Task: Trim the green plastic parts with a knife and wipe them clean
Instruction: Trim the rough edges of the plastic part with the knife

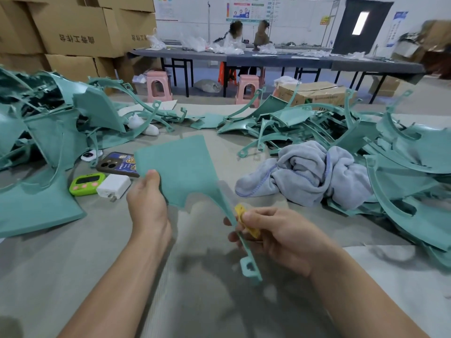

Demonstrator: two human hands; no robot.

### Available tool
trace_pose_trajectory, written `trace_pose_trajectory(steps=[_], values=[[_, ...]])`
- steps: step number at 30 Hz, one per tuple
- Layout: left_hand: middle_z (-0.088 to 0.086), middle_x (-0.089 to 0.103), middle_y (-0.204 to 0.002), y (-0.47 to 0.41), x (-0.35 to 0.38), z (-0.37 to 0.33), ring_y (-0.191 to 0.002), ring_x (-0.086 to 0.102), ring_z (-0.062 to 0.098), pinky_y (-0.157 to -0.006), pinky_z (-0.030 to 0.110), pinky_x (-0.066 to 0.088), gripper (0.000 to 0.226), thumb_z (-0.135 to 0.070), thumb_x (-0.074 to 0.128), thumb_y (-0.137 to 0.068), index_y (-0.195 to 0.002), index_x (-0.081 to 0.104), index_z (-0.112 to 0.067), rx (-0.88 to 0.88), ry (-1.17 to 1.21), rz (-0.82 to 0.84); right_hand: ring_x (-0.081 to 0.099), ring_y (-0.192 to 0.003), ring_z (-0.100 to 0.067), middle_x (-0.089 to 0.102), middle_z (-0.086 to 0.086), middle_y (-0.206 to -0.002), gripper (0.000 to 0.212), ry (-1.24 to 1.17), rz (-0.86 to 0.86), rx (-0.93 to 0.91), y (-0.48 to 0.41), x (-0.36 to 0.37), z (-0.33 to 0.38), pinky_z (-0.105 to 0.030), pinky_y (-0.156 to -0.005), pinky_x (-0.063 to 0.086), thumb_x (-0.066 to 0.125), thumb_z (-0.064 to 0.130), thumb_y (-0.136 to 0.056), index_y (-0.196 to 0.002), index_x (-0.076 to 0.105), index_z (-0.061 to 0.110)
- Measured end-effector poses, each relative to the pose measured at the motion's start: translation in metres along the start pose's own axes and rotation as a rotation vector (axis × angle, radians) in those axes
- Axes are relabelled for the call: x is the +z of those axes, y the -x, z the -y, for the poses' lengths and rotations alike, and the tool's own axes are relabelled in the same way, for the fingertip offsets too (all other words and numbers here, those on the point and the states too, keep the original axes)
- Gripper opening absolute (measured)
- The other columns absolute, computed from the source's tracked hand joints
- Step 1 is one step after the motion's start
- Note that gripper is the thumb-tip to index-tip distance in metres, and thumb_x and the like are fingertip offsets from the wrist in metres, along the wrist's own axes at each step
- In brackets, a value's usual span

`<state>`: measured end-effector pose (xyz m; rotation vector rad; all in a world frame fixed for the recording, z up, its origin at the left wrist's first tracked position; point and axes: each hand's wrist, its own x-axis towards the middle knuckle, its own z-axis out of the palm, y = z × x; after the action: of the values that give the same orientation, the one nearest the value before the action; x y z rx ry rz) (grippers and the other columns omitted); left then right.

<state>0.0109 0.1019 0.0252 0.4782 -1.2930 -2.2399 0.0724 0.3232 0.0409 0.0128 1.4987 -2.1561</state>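
Over the desk [73,264], left grip [146,203] pinches the green part [180,172]; its thin arm meets the right grip [275,232] clasping the knife [241,212].

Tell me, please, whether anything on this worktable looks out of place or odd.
Only personal items stand out: a phone, a green timer and a white charger lie beside the left heap of green parts, close to the green part that the left hand holds, near the yellow knife in the right hand. Nothing looks spilled.
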Motion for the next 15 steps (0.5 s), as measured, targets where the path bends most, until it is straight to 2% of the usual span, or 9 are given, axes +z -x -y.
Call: trace_pose_trajectory(steps=[2,3,6,8,9,11,13,15], values=[[-0.005,0.078,-0.081,0.003,0.002,-0.001,-0.073,0.073,0.01,-0.063,0.025,0.059,0.021,0.004,0.057,-0.093,-0.088,0.07,-0.012,-0.022,0.053,0.072,0.071,-0.069,-0.027,0.072,-0.028,-0.097,0.025,-0.022,-0.108,-0.089,0.0,-0.004,0.005,-0.03,-0.062,0.062,0.067,0.009,-0.074,-0.086,0.07,-0.013],[-0.003,0.078,-0.081,0.004,0.002,-0.002,-0.071,0.073,0.01,-0.061,0.023,0.058,0.023,0.009,0.058,-0.09,-0.09,0.07,-0.01,-0.056,0.076,0.095,0.071,-0.065,-0.024,0.072,-0.028,-0.093,0.022,-0.017,-0.148,-0.146,0.001,-0.008,0.009,-0.028,-0.062,0.061,0.068,0.008,-0.072,-0.083,0.071,-0.011],[-0.005,0.077,-0.084,0.001,0.0,-0.003,-0.072,0.073,0.008,-0.059,0.018,0.055,0.028,0.008,0.058,-0.09,-0.102,0.069,-0.015,-0.178,0.099,0.144,0.067,-0.063,-0.016,0.073,-0.017,-0.077,0.016,0.147,-0.225,-0.333,0.004,-0.022,0.023,-0.021,-0.062,0.057,0.072,0.012,-0.07,-0.079,0.081,0.002],[-0.009,0.076,-0.089,-0.002,-0.003,-0.005,-0.078,0.072,0.005,-0.062,0.017,0.056,0.031,0.003,0.057,-0.092,-0.109,0.067,-0.022,-0.264,0.083,0.207,0.068,-0.066,-0.014,0.076,-0.011,-0.078,0.01,0.271,-0.271,-0.437,0.006,-0.031,0.03,-0.02,-0.065,0.057,0.074,0.008,-0.075,-0.078,0.084,0.011],[-0.008,0.076,-0.091,-0.003,-0.004,-0.006,-0.079,0.071,0.006,-0.064,0.018,0.056,0.034,0.003,0.059,-0.091,-0.112,0.066,-0.023,-0.283,0.074,0.222,0.068,-0.067,-0.015,0.077,-0.012,-0.08,0.014,0.319,-0.297,-0.478,0.008,-0.036,0.032,-0.022,-0.067,0.057,0.074,0.003,-0.079,-0.079,0.084,0.013],[-0.004,0.076,-0.089,-0.005,-0.007,-0.005,-0.073,0.071,0.009,-0.062,0.02,0.056,0.04,0.009,0.063,-0.085,-0.112,0.068,-0.021,-0.237,0.073,0.211,0.069,-0.069,-0.016,0.078,-0.014,-0.081,0.024,0.478,-0.345,-0.561,0.009,-0.043,0.036,-0.024,-0.069,0.059,0.074,-0.002,-0.084,-0.083,0.085,0.018],[-0.005,0.076,-0.082,-0.007,-0.009,-0.004,-0.064,0.068,0.007,-0.057,0.018,0.053,0.043,0.013,0.07,-0.077,-0.105,0.07,-0.02,-0.105,0.001,0.194,0.071,-0.071,-0.012,0.079,-0.005,-0.08,0.034,0.662,-0.374,-0.611,0.011,-0.05,0.039,-0.02,-0.071,0.058,0.075,-0.005,-0.083,-0.08,0.085,0.027],[-0.007,0.075,-0.086,-0.009,-0.012,-0.003,-0.07,0.068,0.006,-0.062,0.016,0.052,0.043,0.009,0.077,-0.067,-0.096,0.073,-0.022,0.057,-0.176,0.201,0.074,-0.079,-0.007,0.08,0.005,-0.085,0.038,0.746,-0.401,-0.618,0.013,-0.053,0.04,-0.017,-0.076,0.057,0.077,-0.006,-0.08,-0.078,0.084,0.032]])
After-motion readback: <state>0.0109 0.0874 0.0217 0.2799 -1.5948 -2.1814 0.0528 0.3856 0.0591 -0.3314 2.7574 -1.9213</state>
